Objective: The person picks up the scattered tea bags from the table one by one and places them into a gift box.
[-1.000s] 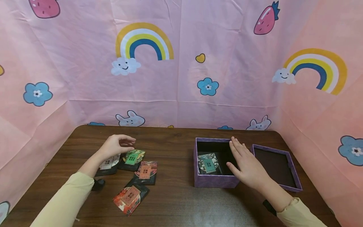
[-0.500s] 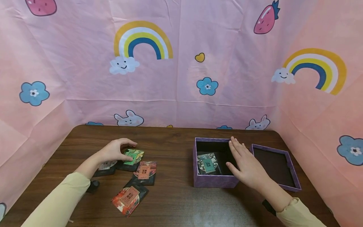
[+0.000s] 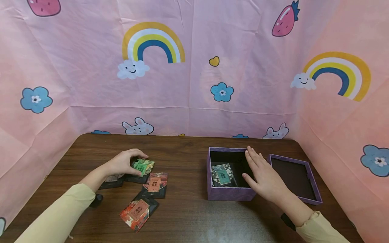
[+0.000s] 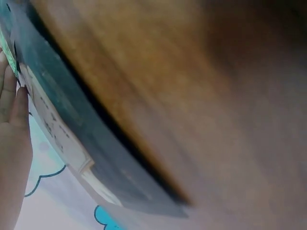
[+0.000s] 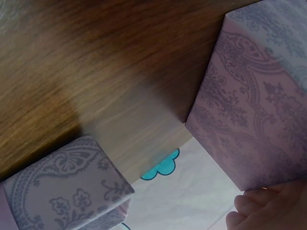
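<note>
My left hand (image 3: 120, 164) spans a tea sachet with a green label (image 3: 141, 167), its thumb on the near side and its fingers at the far edge. Partly under that hand lies a sachet with a pale label (image 3: 111, 181). Two more sachets sit nearer: one red-pink (image 3: 155, 184), one orange-red (image 3: 139, 211). On the right, a purple patterned box (image 3: 231, 194) stands uncovered, with a teal-labelled sachet (image 3: 223, 174) inside. My right hand (image 3: 268, 177) rests with straight fingers against the box's right side; the right wrist view shows its fingertips (image 5: 247, 206) at the box wall.
The box lid (image 3: 296, 179) lies upturned just right of the box, behind my right hand. A brown wooden table (image 3: 185, 216) carries everything. Printed pink cloth (image 3: 188, 87) hangs along its back and sides.
My left hand has come down over the green-labelled sachet, and its thumb has moved onto the near side. My right hand and the box stay in place.
</note>
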The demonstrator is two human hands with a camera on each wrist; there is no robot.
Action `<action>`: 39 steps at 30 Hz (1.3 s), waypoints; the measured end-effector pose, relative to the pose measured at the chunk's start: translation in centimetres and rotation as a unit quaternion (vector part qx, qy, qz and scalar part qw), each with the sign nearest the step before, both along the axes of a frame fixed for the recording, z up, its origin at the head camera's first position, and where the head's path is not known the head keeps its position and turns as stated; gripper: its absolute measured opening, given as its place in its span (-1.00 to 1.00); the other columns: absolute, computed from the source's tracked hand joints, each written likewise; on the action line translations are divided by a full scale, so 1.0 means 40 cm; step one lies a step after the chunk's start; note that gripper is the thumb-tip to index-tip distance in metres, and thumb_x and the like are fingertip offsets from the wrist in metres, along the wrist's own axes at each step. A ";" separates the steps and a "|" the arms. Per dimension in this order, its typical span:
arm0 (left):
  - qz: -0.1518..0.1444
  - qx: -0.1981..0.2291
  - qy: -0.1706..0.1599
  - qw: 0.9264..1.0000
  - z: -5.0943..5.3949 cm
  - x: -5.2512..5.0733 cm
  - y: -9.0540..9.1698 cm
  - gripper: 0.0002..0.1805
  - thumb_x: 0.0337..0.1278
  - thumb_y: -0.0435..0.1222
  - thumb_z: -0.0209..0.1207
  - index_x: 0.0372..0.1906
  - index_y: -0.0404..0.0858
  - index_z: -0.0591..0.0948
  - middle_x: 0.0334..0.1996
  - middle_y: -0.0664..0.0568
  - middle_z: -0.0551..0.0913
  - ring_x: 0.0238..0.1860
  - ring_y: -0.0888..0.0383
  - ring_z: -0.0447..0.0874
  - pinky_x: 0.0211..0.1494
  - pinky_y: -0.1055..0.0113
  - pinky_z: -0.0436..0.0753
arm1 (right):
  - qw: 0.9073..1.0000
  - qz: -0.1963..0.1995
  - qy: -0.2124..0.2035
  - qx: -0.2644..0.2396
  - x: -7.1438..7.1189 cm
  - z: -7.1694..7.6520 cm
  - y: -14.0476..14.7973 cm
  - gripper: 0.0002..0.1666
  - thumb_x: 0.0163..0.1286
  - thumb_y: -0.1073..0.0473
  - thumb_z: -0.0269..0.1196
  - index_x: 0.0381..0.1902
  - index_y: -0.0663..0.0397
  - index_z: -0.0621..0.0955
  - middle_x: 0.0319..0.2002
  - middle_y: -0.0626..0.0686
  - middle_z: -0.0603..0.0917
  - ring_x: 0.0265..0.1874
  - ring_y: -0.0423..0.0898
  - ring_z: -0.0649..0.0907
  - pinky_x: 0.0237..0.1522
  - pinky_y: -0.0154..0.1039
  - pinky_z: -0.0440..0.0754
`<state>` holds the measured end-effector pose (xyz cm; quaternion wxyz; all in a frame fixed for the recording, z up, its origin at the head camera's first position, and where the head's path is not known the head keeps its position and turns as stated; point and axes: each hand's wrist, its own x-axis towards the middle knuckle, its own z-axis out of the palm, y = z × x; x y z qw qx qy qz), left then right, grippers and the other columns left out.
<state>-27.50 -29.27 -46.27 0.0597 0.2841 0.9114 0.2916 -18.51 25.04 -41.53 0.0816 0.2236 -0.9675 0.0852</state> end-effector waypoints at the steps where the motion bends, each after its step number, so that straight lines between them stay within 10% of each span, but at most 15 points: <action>1: -0.001 -0.001 -0.001 1.000 0.000 -0.001 0.000 -0.33 0.00 -0.11 0.64 0.24 -0.23 0.69 0.22 -0.18 0.67 0.21 -0.23 0.65 0.23 -0.20 0.65 | 1.000 0.000 -0.001 0.000 0.000 0.000 0.000 -0.04 0.56 -0.08 0.23 0.67 0.32 0.18 0.70 0.28 0.12 0.67 0.25 0.22 0.58 0.31 0.29; 19: 0.043 0.014 -0.005 0.999 0.013 -0.009 0.008 -0.53 0.05 -0.20 0.61 0.07 -0.20 0.74 0.05 -0.11 0.76 0.07 -0.07 0.71 0.12 0.02 0.70 | 1.000 0.003 -0.005 -0.002 -0.005 0.007 -0.009 -0.04 0.56 -0.08 0.23 0.67 0.32 0.17 0.70 0.29 0.11 0.68 0.25 0.20 0.63 0.28 0.22; 39: 0.097 0.036 0.066 0.992 0.116 -0.019 0.024 -0.92 0.34 -0.33 0.41 -0.14 -0.12 0.81 -0.22 0.05 0.82 -0.20 0.19 0.72 -0.13 0.31 0.67 | 1.000 0.002 -0.001 0.005 0.002 0.005 -0.003 -0.05 0.56 -0.08 0.23 0.66 0.34 0.18 0.70 0.29 0.11 0.68 0.26 0.21 0.61 0.28 0.25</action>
